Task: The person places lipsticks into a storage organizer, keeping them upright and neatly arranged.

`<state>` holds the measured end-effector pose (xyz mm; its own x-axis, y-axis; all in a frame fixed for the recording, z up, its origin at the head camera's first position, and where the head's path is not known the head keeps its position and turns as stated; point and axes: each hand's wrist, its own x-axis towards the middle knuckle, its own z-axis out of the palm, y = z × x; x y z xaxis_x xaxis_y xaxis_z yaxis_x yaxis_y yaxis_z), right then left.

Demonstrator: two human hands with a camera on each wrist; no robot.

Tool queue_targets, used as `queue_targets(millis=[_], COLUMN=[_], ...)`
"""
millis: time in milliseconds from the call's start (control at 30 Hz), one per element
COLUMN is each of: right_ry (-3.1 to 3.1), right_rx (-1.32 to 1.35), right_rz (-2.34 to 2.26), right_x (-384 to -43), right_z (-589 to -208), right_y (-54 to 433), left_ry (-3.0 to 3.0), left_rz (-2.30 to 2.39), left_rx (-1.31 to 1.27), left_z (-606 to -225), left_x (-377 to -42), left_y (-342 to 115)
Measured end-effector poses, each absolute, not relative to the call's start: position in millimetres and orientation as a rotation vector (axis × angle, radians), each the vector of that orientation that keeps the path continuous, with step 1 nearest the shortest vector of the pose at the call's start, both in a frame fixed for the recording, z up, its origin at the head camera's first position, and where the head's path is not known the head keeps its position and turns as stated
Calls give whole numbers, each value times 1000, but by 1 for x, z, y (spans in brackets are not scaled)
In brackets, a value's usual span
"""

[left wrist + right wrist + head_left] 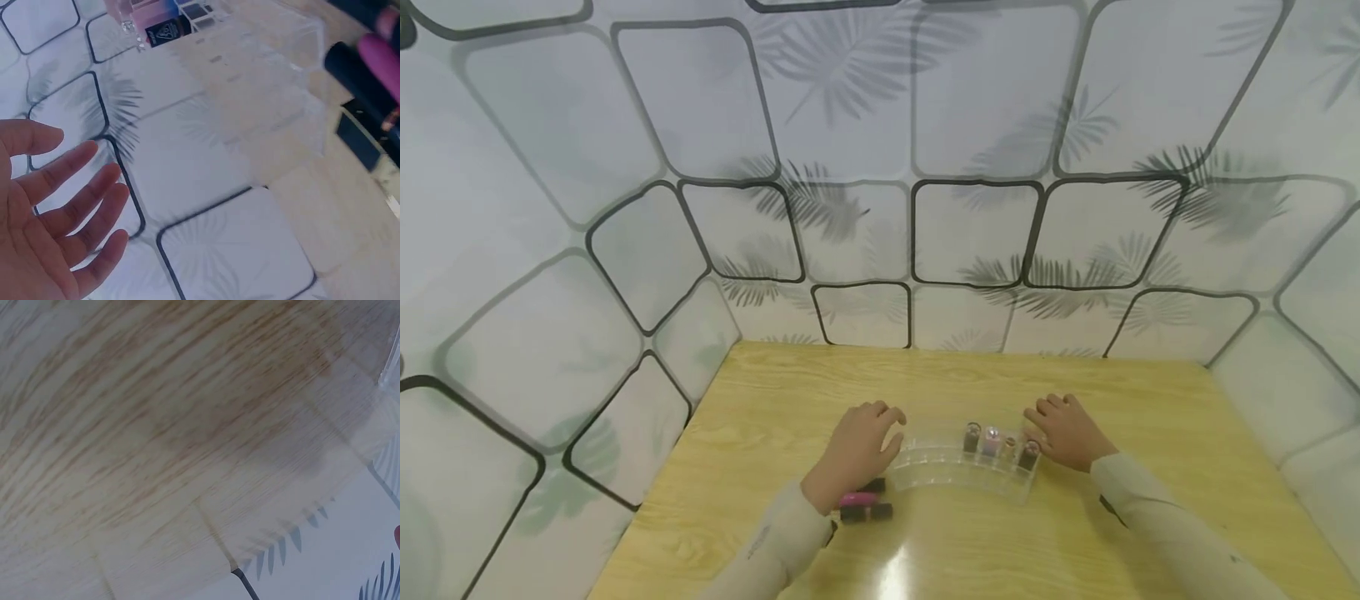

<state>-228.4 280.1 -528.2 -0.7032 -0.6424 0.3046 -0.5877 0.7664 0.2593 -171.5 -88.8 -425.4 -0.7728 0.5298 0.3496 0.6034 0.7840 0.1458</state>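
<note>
A clear tiered, curved display rack (955,471) stands on the table between my two hands. Several lipstick-like cosmetics, one of them a pink-and-clear tube (991,440), sit upright in its right half. My left hand (857,450) is by the rack's left end; in the left wrist view its fingers (81,215) are spread and loosely bent, with nothing in them. At the right end, beside a dark tube (1028,455), is my right hand (1067,433), its fingers loosely bent over the table. Only a sliver of a fingertip (397,536) shows in the right wrist view.
Under my left wrist lie a black tube with a metallic band (867,512), a pink tube (857,499) and another black piece (874,485), partly covered by the hand. The wooden table (1000,550) meets patterned walls (857,312) at its back and sides.
</note>
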Motion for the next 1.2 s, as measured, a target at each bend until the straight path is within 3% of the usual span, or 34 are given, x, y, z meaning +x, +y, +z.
queue_targets(millis=[533,1200], right_ry=[-2605,-2629], right_rx=[926,912], right_rz=[-167,-154], right_x=[-229,-230], right_z=[-526,-527], right_y=[280,282], left_ry=[-2714,-2856], left_rz=[-452,-304], left_rx=[-649,-912], left_z=[-455,-499], left_x=[-159,-152], left_y=[-147,-150])
